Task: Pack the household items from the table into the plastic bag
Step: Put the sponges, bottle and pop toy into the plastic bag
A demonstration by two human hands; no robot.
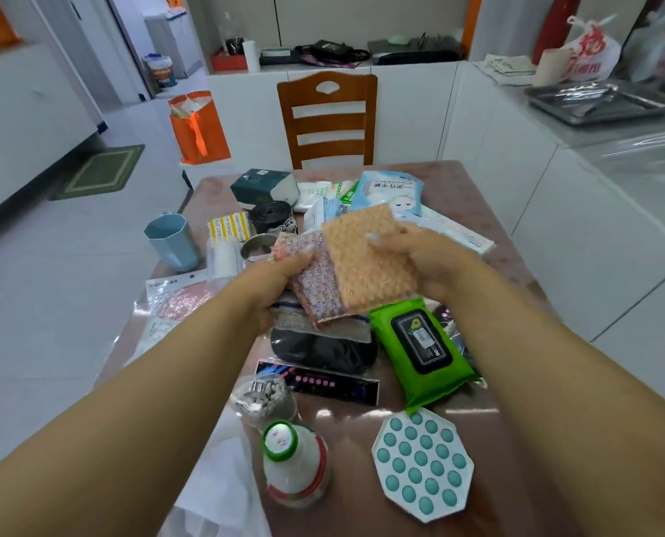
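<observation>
Left hand and right hand each grip bumpy scrubbing cloths, fanned, long axes pointing away, above table

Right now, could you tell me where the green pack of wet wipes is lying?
In the head view, the green pack of wet wipes lies on the table, right of centre, under the right forearm, just beyond the white and teal bubble mat.

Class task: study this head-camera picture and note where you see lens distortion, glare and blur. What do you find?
Head view: wide-angle bending stretches both forearms and curves the counter edge at right; glare streaks lie on the table near the white bottle; the left hand and right hand gripping the scouring cloths look slightly soft; the background is hazy.
</observation>
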